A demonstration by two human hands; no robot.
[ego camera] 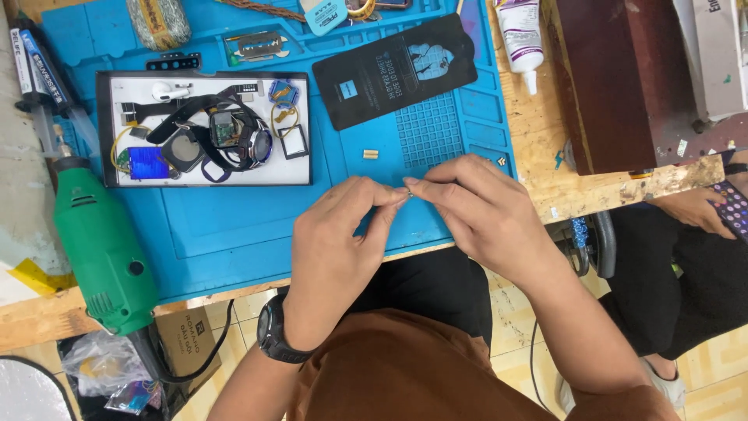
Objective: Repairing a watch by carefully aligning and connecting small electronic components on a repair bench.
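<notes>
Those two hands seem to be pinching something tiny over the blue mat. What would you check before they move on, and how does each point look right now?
1. Tiny part pinched between both hands: ok, left hand and right hand meet at it.
2. What the part is: cannot tell, too small.
3. Hands over the blue mat, so a drop would likely land on it: ok.
4. Two small brass pieces lie apart from the hands: ok.
5. White tray of watch parts lies out of the hands' way: ok.
6. Green tool overhangs the bench edge: not ok, it might slip.
</notes>
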